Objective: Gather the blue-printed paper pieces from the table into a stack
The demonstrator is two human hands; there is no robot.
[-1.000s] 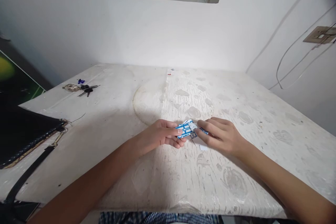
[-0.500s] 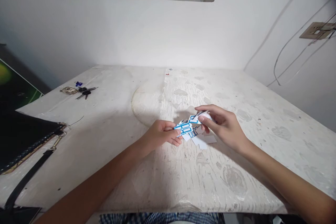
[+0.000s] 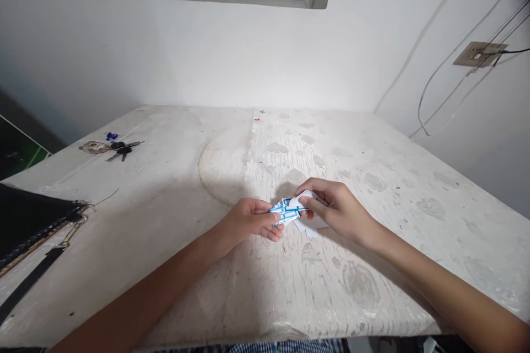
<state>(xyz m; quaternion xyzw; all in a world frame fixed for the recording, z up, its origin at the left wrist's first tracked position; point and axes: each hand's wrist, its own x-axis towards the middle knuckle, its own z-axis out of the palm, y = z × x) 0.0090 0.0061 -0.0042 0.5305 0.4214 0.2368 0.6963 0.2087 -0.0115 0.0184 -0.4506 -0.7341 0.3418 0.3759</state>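
My left hand (image 3: 257,219) is closed on a small bunch of white paper pieces (image 3: 285,214) with blue outlined boxes, pinched between thumb and fingers. To its right, my right hand (image 3: 331,201) pinches a white paper slip (image 3: 301,198), its thumb on top and its index finger behind. That slip overlaps the bunch in the left hand. Beneath both hands, several loose white paper pieces (image 3: 312,226) lie on the table (image 3: 199,287). The fingers partly cover the papers, so I cannot tell how many each hand holds.
Keys (image 3: 121,149) with a fob (image 3: 94,146) and a small blue object (image 3: 111,136) lie at the table's far left. A black bag (image 3: 33,220) with a strap rests at the left edge. A wall socket (image 3: 479,54) with hanging cables is at the right.
My right hand has come left and slightly down, bringing its slip over the bunch in my left hand. The whole view has shifted a little.
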